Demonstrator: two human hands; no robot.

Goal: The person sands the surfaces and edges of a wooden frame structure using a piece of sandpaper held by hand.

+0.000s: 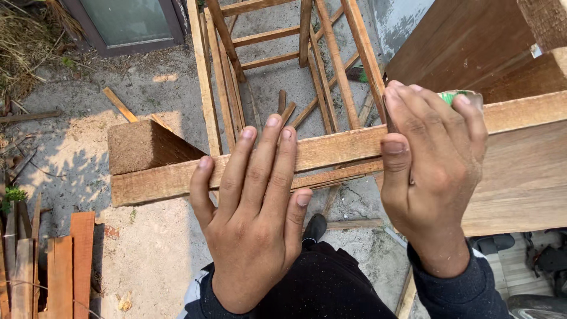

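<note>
Black trousers and a dark shoe (315,227) sit lowest in view, and just above them the left hand (254,224) lies flat, fingers (260,159) spread and open, pressing down on a pale wooden plank (159,180) that runs across the frame from lower left up to the right. Over on the right, the right hand (434,168) is curled closed on top of the same plank, gripping what looks like a sanding block (458,95) with a green edge, though most of it is hidden under the fingers, so that's a guess. The plank's free end juts out leftward past the left hand, over open sandy ground (77,147) with nothing crowding it. To the right the plank meets a wide flat board (520,177) under the right wrist. Lower left, a stack of reddish offcuts (59,266) lies well apart. Beyond the plank, a slatted wooden frame (283,59) stands on the concrete, and farther still a dark-framed pane (127,23) leans at the top left.
</note>
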